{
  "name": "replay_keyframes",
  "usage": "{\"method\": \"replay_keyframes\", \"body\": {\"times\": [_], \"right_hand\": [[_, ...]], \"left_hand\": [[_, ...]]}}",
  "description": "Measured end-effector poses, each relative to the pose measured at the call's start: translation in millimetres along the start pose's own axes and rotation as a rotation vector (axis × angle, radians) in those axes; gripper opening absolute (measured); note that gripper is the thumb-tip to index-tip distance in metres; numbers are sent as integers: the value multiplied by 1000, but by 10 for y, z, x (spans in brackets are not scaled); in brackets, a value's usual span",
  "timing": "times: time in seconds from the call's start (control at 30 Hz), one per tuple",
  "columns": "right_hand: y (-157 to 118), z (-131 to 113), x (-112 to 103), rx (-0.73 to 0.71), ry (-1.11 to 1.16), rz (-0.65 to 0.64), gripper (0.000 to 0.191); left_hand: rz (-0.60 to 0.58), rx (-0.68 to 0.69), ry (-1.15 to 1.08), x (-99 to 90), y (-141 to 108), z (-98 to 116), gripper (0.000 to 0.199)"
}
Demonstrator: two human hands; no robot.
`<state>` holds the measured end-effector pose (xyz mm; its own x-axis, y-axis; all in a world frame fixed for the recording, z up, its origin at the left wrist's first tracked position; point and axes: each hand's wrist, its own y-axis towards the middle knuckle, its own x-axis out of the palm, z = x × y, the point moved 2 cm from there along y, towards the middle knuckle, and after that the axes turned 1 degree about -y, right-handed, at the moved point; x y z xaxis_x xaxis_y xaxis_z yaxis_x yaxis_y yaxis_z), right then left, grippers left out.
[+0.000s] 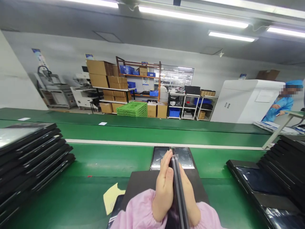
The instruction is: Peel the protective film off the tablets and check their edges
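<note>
Two thin dark tablet-like panels (179, 194) stand on edge, face to face, between my palms. My left hand (164, 187) presses flat against their left side, fingers straight and together. Against the right side lies my right hand (188, 192), partly hidden behind the panels. Beneath them is a black tray-like slab (140, 183), with glossy dark screens (183, 156) showing at its far end. A torn yellow paper (111, 197) lies left of the slab, partly over the edge of another dark glossy device (116, 208).
Tall stacks of black trays stand at the left (35, 159) and right (281, 171) of the green work surface (102, 165). A white strip runs across it. Beyond are green crates (132, 109), shelves with boxes, a white cabinet (245, 100) and a person in blue (283, 101).
</note>
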<state>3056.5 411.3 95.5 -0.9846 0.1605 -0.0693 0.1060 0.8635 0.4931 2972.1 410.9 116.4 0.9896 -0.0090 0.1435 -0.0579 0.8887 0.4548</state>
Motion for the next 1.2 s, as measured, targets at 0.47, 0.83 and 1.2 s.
{"method": "replay_keyframes", "body": {"times": [0.47, 0.83, 1.2], "right_hand": [[-123, -152, -25, 82, -14, 55, 37], [-218, -159, -70, 454, 30, 40, 36], [-319, -78, -120, 380, 166, -31, 50]], "left_hand": [[89, -82, -35, 8, -143, -56, 42], [87, -232, -28, 42, -245, -223, 44], [48, -118, 55, 24, -345, -120, 43]]}}
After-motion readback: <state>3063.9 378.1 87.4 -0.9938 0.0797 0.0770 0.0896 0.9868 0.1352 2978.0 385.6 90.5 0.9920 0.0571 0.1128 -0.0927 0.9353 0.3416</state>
